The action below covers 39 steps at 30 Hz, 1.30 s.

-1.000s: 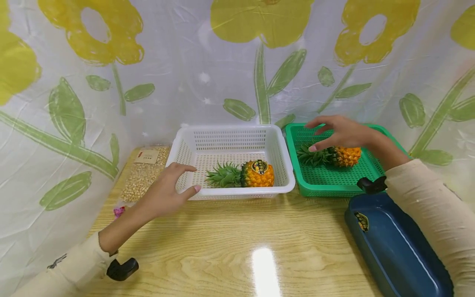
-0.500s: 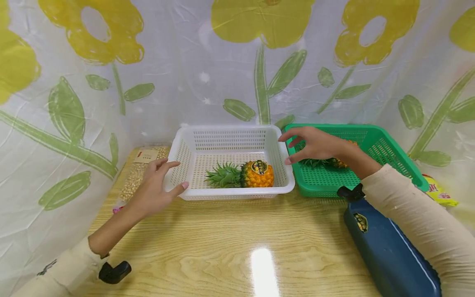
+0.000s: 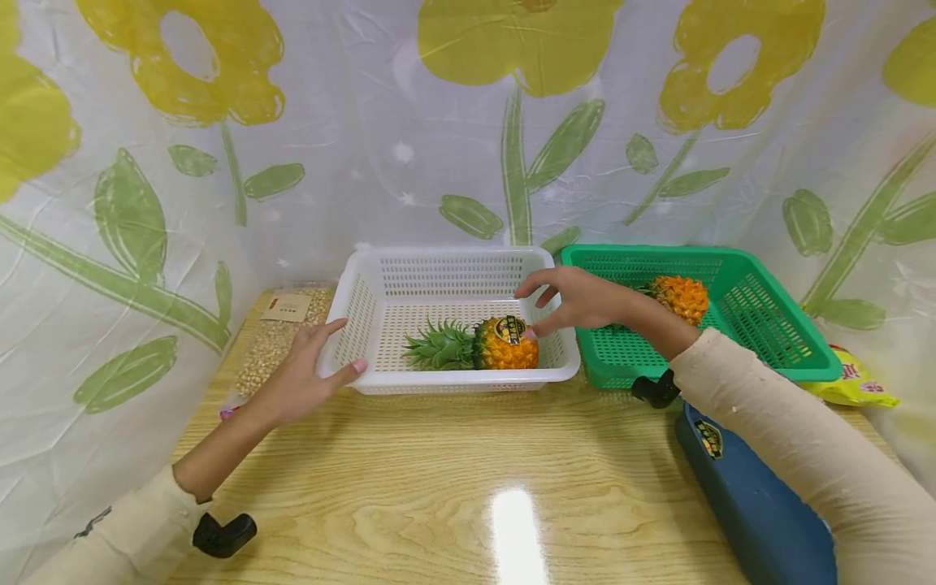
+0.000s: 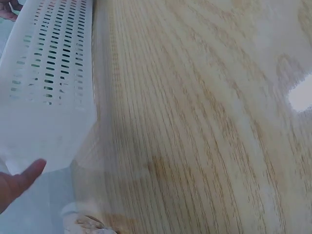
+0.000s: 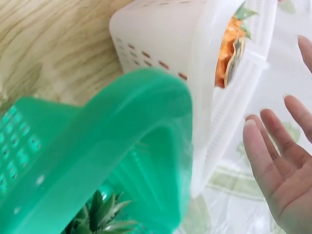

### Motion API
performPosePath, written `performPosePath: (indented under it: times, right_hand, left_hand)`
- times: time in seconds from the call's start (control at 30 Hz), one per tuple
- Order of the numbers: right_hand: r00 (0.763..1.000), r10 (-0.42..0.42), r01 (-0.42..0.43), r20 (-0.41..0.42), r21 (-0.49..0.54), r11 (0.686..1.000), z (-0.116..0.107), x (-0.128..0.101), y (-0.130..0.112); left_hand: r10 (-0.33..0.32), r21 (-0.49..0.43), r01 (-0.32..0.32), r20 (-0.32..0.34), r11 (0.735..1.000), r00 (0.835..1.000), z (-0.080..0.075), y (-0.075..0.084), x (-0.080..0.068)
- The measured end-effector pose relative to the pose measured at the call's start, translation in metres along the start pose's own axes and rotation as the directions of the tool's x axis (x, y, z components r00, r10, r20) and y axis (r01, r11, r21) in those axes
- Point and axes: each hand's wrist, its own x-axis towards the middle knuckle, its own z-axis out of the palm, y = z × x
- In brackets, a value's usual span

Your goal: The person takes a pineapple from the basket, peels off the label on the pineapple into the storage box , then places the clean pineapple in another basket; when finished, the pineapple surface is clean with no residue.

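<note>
Reaching into the scene from the left, the left hand (image 3: pixel 303 375) rests against the near-left corner of the white basket (image 3: pixel 366 302), its fingers straight and loose, thumb along the front rim, gripping nothing. Inside that basket a pineapple (image 3: pixel 504 343) lies on its side, leaves pointing left, a round sticker on top. The right hand (image 3: pixel 578 299) hovers over the basket's right end, fingers spread and slightly bent, thumb tip at or just beside the fruit; it holds nothing. By the look of it, the step in hand is the reach for this pineapple. Taking it would call for the fingers to drop round the fruit's body and close while the left hand steadies the basket.

Further left on the bench (image 3: pixel 439 487) lies a clear bag of pale kernels (image 3: pixel 278 341). Right of the white basket, touching it, stands a green basket (image 3: pixel 775 341) with a second pineapple (image 3: pixel 682 297). A dark blue tray (image 3: pixel 753 504) sits near the right forearm, and a yellow packet (image 3: pixel 851 382) beyond. The white basket's right wall stands closest to the reaching wrist.
</note>
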Motion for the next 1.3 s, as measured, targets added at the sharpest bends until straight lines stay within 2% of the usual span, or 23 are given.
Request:
performPosePath:
  times: [0.43, 0.6, 0.83, 1.07, 1.3]
  right_hand:
    - [0.992, 0.040, -0.032, 0.122, -0.065, 0.997, 0.003, 0.036, -0.017]
    - [0.980, 0.083, -0.060, 0.179, -0.132, 0.990, 0.002, 0.050, -0.020]
    - [0.939, 0.179, -0.116, 0.295, -0.220, 0.969, 0.003, 0.066, -0.022]
    - [0.877, 0.223, -0.084, 0.424, -0.322, 0.943, 0.009, 0.079, -0.016]
    - [0.856, 0.245, -0.079, 0.456, -0.353, 0.932, 0.014, 0.084, -0.014]
  left_hand:
    - [-0.027, -0.110, 0.032, 0.049, 0.993, 0.998, 0.002, -0.006, 0.006]
    - [-0.030, -0.143, 0.038, 0.052, 0.989, 0.998, 0.002, -0.006, 0.006]
    - [-0.028, -0.163, 0.035, 0.049, 0.986, 0.998, 0.003, -0.009, 0.008]
    - [-0.023, -0.184, 0.031, 0.047, 0.982, 0.999, 0.003, -0.009, 0.008]
    - [-0.018, -0.193, 0.027, 0.049, 0.981, 0.999, 0.003, -0.009, 0.009]
